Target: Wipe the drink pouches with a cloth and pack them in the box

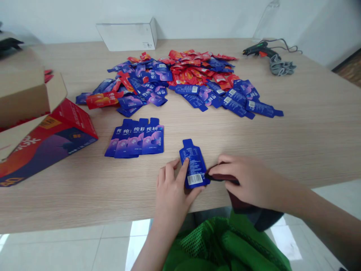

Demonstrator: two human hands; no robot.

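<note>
A blue sachet [194,163] lies back side up near the table's front edge, its barcode toward me and its spout pointing away. My left hand [172,188] is spread beside it, with the index fingertip on the sachet and the thumb along its lower edge. My right hand [248,180] is wrapped round a dark maroon and black tool [239,199], whose tip touches the sachet's lower right edge. To the left, several blue sachets [152,139] lie front side up in an overlapping row.
An open red and blue carton [64,128] stands at the left. Behind are heaps of blue and red sachets [186,67], a white box [128,37] at the wall and a glue gun [256,49] with a cable at the back right.
</note>
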